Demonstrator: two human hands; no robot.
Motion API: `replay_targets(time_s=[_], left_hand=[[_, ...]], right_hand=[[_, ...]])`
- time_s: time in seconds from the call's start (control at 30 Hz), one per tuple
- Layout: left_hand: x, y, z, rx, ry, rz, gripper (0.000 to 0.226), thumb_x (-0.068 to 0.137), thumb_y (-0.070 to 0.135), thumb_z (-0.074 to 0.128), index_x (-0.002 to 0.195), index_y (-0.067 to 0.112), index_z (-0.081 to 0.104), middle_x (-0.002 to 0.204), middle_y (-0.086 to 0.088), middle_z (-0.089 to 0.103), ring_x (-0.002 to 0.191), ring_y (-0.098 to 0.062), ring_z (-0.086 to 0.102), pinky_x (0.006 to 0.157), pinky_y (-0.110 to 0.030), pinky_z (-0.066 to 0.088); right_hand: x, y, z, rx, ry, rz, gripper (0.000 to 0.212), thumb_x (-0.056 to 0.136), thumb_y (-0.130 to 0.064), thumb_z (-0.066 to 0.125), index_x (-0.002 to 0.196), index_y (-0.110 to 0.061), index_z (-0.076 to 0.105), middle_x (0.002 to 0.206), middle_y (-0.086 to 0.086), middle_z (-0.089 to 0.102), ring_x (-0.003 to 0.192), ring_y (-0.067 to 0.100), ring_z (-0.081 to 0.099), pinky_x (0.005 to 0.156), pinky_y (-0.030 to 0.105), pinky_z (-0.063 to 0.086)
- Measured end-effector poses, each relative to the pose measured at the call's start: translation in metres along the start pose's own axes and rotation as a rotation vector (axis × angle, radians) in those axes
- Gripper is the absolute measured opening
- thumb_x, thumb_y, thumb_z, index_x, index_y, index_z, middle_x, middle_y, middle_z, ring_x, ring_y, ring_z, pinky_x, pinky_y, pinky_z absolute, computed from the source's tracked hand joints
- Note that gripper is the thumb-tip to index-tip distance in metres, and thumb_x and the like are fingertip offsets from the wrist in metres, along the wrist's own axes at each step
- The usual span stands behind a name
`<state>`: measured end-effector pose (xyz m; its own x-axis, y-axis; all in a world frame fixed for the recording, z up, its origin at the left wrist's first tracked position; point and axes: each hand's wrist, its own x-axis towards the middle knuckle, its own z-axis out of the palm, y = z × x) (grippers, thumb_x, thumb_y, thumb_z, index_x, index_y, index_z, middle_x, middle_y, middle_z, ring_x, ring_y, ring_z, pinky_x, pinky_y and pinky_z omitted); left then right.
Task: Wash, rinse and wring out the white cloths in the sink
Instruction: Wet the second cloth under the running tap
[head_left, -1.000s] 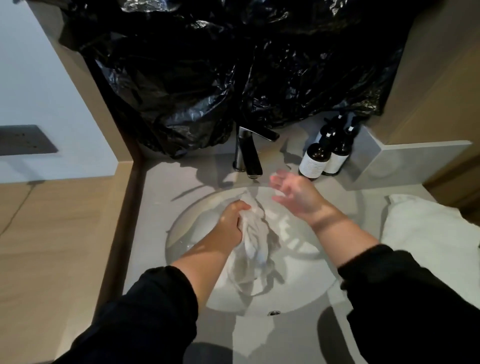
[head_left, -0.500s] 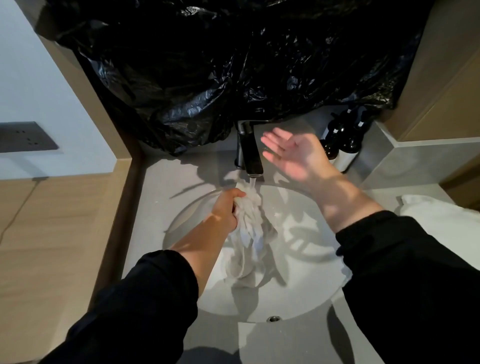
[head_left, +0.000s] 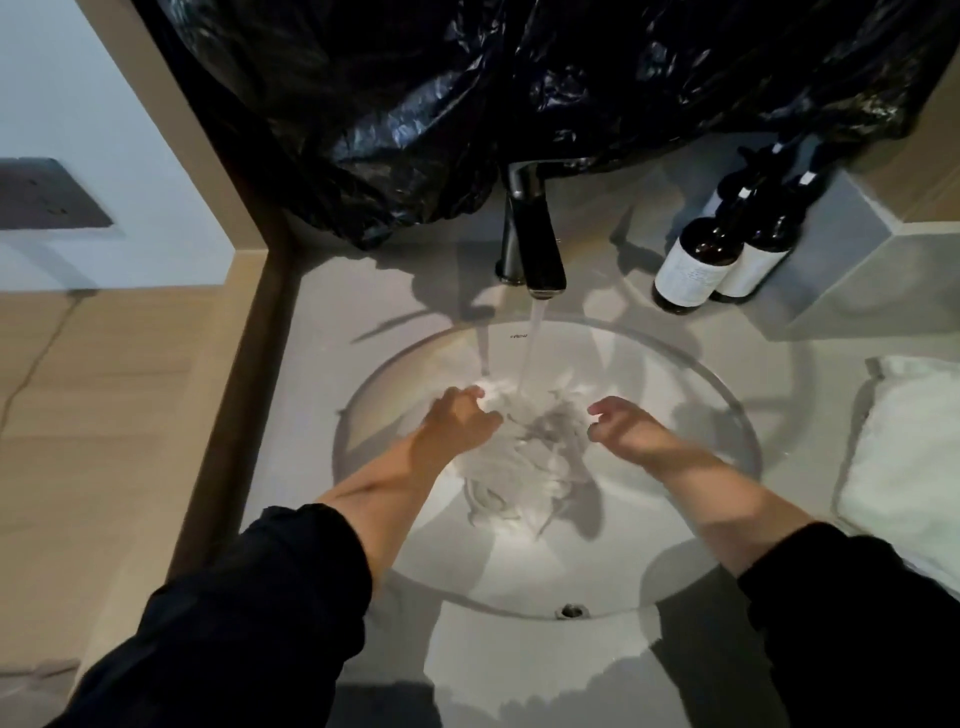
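Left hand (head_left: 457, 427): fingers clenched round bunched wet white cloth (head_left: 530, 462), held inside round white ceramic sink (head_left: 597, 577), under water stream (head_left: 531, 348) from dark metal tap (head_left: 535, 244). Right hand (head_left: 631, 434): fingers loosely curled, grasping nothing, just beside cloth.

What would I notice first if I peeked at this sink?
Water pours from the black faucet onto the white cloth the left hand grips in the sink. The right hand hangs open beside it. Shiny black plastic hangs behind the faucet.
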<state>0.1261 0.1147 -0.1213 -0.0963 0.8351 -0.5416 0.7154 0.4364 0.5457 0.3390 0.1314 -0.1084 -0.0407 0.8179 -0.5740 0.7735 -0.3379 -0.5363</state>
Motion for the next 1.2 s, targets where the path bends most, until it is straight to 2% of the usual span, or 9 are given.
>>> replay_targets(time_s=[0.13, 0.23, 0.37, 0.5, 0.67, 0.83, 0.93, 1.07, 1.2], left_hand=[[-0.011, 0.0, 0.023, 0.33, -0.16, 0.09, 0.081, 0.088, 0.056, 0.057, 0.152, 0.021, 0.021, 0.158, -0.008, 0.015, 0.145, -0.029, 0.012, 0.115, -0.039, 0.016], [-0.013, -0.004, 0.045, 0.562, -0.113, 0.17, 0.083, 0.082, 0.057, 0.064, 0.148, 0.021, 0.027, 0.153, -0.011, 0.017, 0.143, -0.034, 0.008, 0.117, -0.042, 0.01], [0.01, -0.016, 0.062, 0.563, -0.007, 0.17, 0.07, 0.078, 0.05, 0.071, 0.137, 0.025, 0.043, 0.146, -0.01, 0.025, 0.136, -0.032, 0.018, 0.113, -0.039, 0.019], [0.026, -0.016, 0.051, 0.089, 0.197, 0.106, 0.044, 0.074, 0.042, 0.075, 0.113, 0.024, 0.063, 0.123, -0.002, 0.057, 0.115, -0.022, 0.052, 0.096, -0.032, 0.041], [0.026, -0.01, 0.037, -0.641, 0.382, 0.116, 0.025, 0.073, 0.041, 0.076, 0.082, 0.021, 0.064, 0.073, 0.0, 0.065, 0.067, -0.018, 0.06, 0.067, -0.022, 0.047], [0.031, -0.026, 0.027, -0.108, 0.779, -0.053, 0.031, 0.088, 0.034, 0.064, 0.117, 0.023, 0.06, 0.115, 0.0, 0.06, 0.107, -0.02, 0.058, 0.091, -0.028, 0.045], [0.025, -0.028, 0.039, 0.167, 0.589, -0.07, 0.051, 0.082, 0.053, 0.065, 0.122, 0.027, 0.047, 0.114, -0.001, 0.051, 0.1, -0.024, 0.052, 0.083, -0.034, 0.044], [0.03, -0.022, 0.052, 0.1, 0.137, -0.115, 0.095, 0.071, 0.062, 0.071, 0.144, 0.021, 0.026, 0.137, -0.009, 0.038, 0.128, -0.032, 0.038, 0.103, -0.038, 0.036], [0.026, -0.019, 0.043, -0.208, 0.216, 0.006, 0.05, 0.078, 0.011, 0.066, 0.125, 0.019, 0.054, 0.115, -0.004, 0.059, 0.109, -0.026, 0.055, 0.084, -0.026, 0.043]], right_hand=[[0.019, -0.012, 0.04, -0.251, -0.119, -0.09, 0.111, 0.06, -0.057, 0.074, 0.15, -0.019, 0.021, 0.149, 0.008, 0.032, 0.136, 0.028, 0.036, 0.111, 0.037, 0.033], [0.03, 0.005, 0.061, -0.46, -0.148, -0.146, 0.128, 0.063, -0.047, 0.083, 0.152, -0.024, -0.005, 0.153, 0.006, 0.017, 0.139, 0.031, 0.025, 0.11, 0.045, 0.033], [0.044, 0.011, 0.065, -0.357, -0.13, -0.179, 0.096, 0.071, -0.028, 0.082, 0.147, -0.021, 0.024, 0.144, 0.005, 0.034, 0.124, 0.025, 0.047, 0.099, 0.032, 0.043], [0.048, 0.004, 0.054, -0.03, -0.052, -0.206, 0.01, 0.083, -0.018, 0.07, 0.089, -0.014, 0.063, 0.082, 0.001, 0.061, 0.068, 0.016, 0.057, 0.061, 0.022, 0.045], [0.048, -0.002, 0.03, 0.791, -0.006, -0.181, 0.021, 0.079, -0.022, 0.075, 0.074, -0.007, 0.06, 0.064, 0.011, 0.056, 0.057, 0.023, 0.055, 0.055, 0.029, 0.045], [0.074, 0.006, 0.034, 0.491, 0.284, -0.045, 0.023, 0.091, -0.029, 0.053, 0.11, -0.016, 0.055, 0.1, 0.007, 0.055, 0.082, 0.026, 0.055, 0.057, 0.017, 0.047], [0.08, 0.014, 0.051, 0.214, 0.216, -0.109, 0.056, 0.079, -0.046, 0.059, 0.124, -0.014, 0.049, 0.122, 0.008, 0.057, 0.109, 0.031, 0.058, 0.094, 0.035, 0.048], [0.064, 0.017, 0.064, 0.317, -0.166, -0.094, 0.053, 0.084, -0.035, 0.072, 0.125, -0.014, 0.046, 0.117, 0.002, 0.062, 0.104, 0.024, 0.063, 0.089, 0.036, 0.052], [0.055, 0.018, 0.054, 0.397, -0.252, -0.111, 0.035, 0.082, -0.037, 0.073, 0.102, -0.008, 0.069, 0.09, 0.007, 0.075, 0.081, 0.023, 0.072, 0.077, 0.034, 0.059]])
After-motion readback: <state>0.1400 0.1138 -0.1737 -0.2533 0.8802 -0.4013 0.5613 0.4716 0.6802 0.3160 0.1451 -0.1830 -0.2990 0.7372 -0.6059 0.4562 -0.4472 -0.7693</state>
